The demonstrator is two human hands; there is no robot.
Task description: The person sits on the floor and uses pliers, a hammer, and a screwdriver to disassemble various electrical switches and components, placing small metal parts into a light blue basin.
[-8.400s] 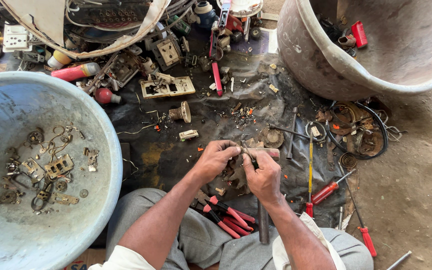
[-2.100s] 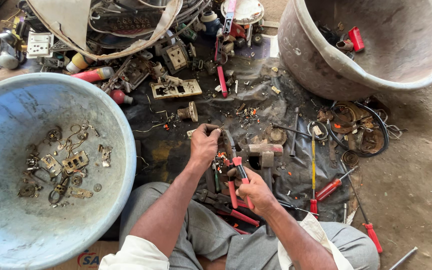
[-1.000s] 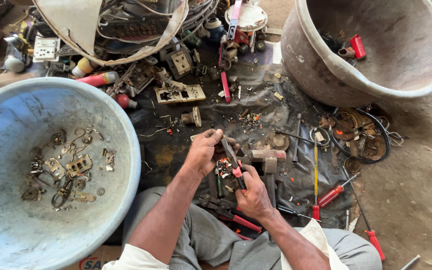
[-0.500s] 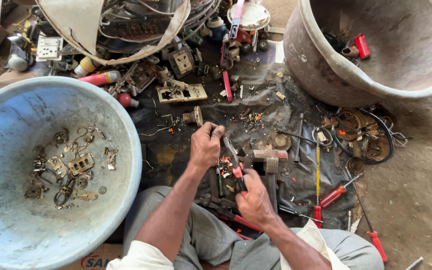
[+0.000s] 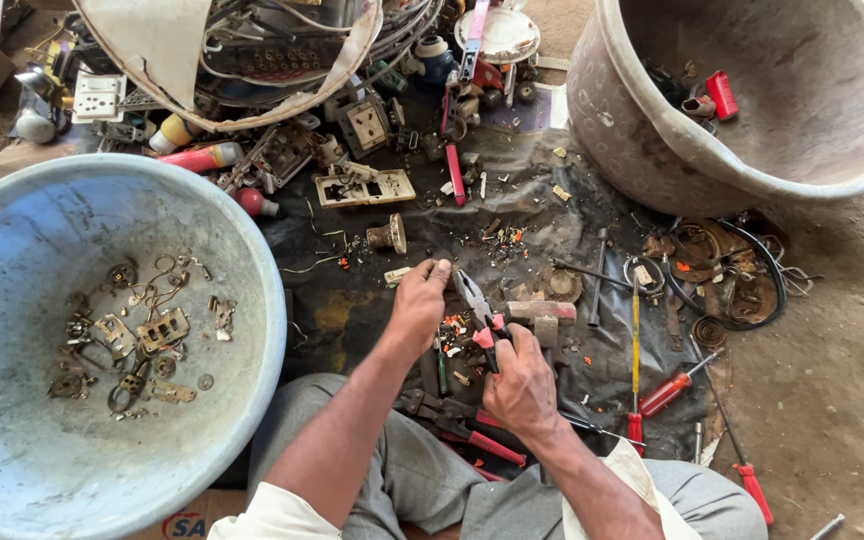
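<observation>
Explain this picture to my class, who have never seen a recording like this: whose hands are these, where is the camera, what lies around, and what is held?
There is no machine: a seated person works with two bare hands, and the single camera sits on their head, looking down. The right hand grips red-handled pliers, nose pointing away. The left hand pinches a small part at the plier tips, too small to identify. Under the hands lies a dark cloth strewn with scrap pieces, red-handled screwdrivers and more pliers. On the person's left stands a blue basin holding small metal parts; ahead on the right a grey-brown basin holds a few red and dark pieces.
</observation>
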